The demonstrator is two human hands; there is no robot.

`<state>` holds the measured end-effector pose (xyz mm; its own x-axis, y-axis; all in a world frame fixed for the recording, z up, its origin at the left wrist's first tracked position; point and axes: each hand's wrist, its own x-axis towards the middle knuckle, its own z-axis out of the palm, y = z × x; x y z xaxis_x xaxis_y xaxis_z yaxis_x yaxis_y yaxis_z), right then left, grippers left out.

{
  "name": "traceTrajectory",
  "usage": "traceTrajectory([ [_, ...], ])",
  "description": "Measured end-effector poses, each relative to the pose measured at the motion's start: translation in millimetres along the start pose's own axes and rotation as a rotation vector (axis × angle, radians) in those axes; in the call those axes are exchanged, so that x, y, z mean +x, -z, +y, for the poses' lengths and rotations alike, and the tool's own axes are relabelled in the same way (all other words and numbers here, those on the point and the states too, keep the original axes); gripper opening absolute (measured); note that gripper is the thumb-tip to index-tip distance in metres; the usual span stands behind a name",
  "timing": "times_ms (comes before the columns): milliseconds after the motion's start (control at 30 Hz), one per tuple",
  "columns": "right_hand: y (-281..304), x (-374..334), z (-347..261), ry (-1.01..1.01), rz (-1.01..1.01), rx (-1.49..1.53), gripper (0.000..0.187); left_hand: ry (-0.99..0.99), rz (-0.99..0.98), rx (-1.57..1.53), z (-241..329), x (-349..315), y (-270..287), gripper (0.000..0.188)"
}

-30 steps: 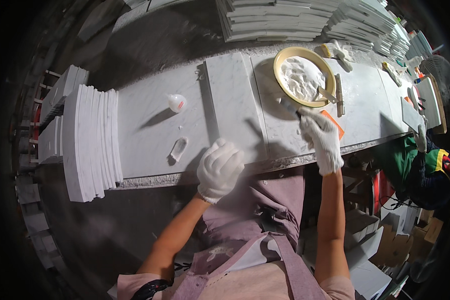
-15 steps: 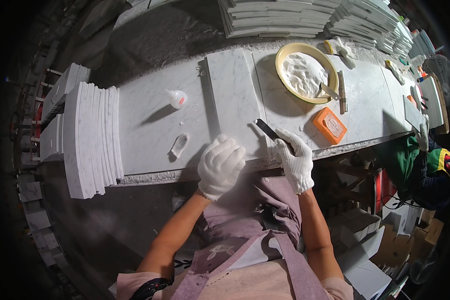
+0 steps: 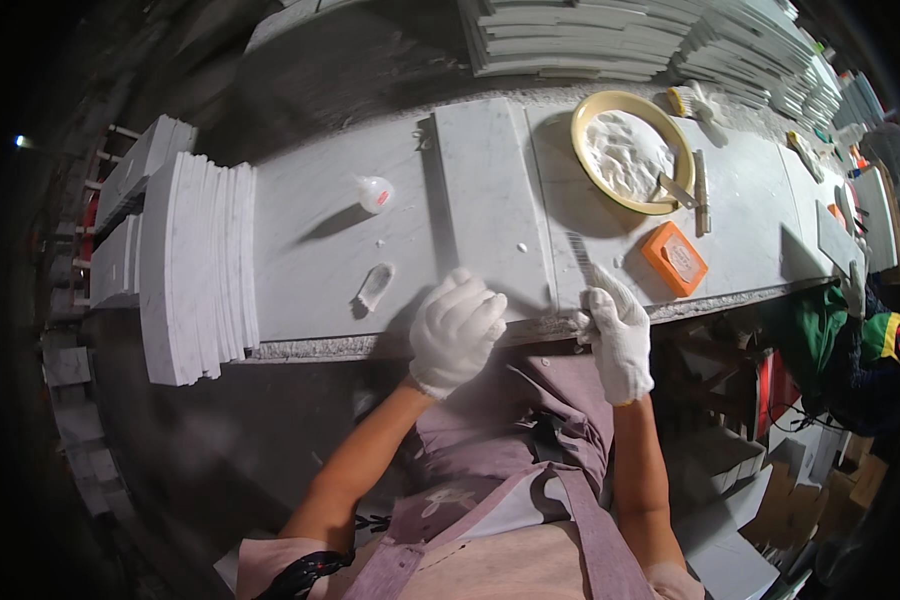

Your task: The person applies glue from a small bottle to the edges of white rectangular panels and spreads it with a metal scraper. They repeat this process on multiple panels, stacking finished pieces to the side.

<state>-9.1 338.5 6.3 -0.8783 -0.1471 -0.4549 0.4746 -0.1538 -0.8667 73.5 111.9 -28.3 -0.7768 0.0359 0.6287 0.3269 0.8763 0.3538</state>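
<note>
My left hand [image 3: 458, 335], in a white knit glove, is closed with fingers curled by the front edge of a raised white marble slab [image 3: 490, 190]. Whether it holds anything is hidden. My right hand [image 3: 618, 335], gloved too, is closed on a narrow, flat, dark tool [image 3: 578, 250], whose end points away from me over the worktop. A small white dab [image 3: 521, 247] lies on the raised slab. To the right are an orange box [image 3: 675, 260] and a cream basin [image 3: 580, 140] of white paste, with a spatula [image 3: 677, 191] resting in it.
A clear squeeze bottle [image 3: 375, 195] and a small scoop-shaped piece [image 3: 374, 287] sit at left on the marble worktop [image 3: 310, 250]. Upright slabs [image 3: 195, 270] line its left end; stacked slabs [image 3: 570, 40] rise behind. A co-worker's gloved hand [image 3: 854, 290] is at far right.
My right hand has drawn back slightly toward me, and the tool's end has swung away from the raised slab. The white dab now sits on the slab. My left hand stays by the slab's edge.
</note>
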Motion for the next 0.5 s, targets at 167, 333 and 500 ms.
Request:
traceTrajectory([
  [167,11,2,-2,-0.149,-0.202,0.182,0.031,0.032,0.052,-0.002,1,-2,-1,0.017],
  [333,13,33,-19,-0.086,-0.259,-0.068,0.026,0.040,0.052,0.019,1,-8,-6,0.020],
  [500,-1,49,-27,0.064,-0.284,-0.373,0.041,-0.008,0.062,0.062,-1,-10,-7,0.023],
])
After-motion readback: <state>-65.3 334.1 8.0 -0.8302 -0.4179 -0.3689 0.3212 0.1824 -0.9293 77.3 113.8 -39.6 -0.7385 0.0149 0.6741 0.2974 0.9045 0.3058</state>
